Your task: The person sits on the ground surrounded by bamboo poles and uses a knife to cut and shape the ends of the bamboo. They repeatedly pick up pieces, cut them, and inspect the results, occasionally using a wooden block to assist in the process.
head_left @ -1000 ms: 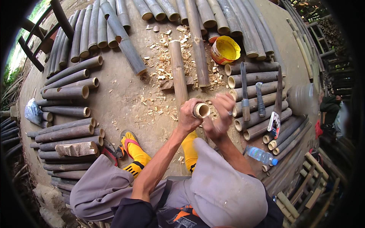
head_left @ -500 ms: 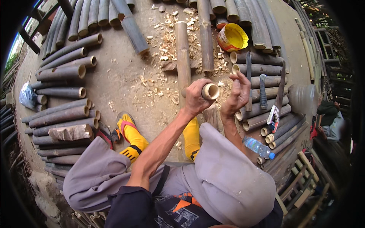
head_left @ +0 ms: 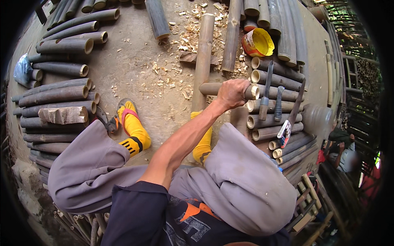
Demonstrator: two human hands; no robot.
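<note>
My left hand (head_left: 233, 94) is closed around a short bamboo tube (head_left: 210, 88), near its right end. The tube lies level from left to right, its pale hollow end facing right. Under or just behind its left end runs a longer bamboo pole (head_left: 202, 55), stretching away from me over a wooden block (head_left: 198, 58). My right hand is out of sight; none of its fingers show. Right of my left hand, a knife (head_left: 266, 90), a dark-handled tool (head_left: 279, 103) and a saw (head_left: 292, 112) rest on a stack of bamboo tubes (head_left: 269, 119).
Dark bamboo tubes (head_left: 53, 97) lie stacked at the left, with a cut wood piece (head_left: 63, 115) on top. Shavings (head_left: 191, 39) litter the ground. A yellow-lined bucket (head_left: 257, 42) stands at the far right. Another person (head_left: 344, 149) sits at the right edge.
The tube's hollow end has turned from facing me to facing right, and my left hand has moved right. My right hand, fingers apart beside the tube before, has left view. The view has shifted.
</note>
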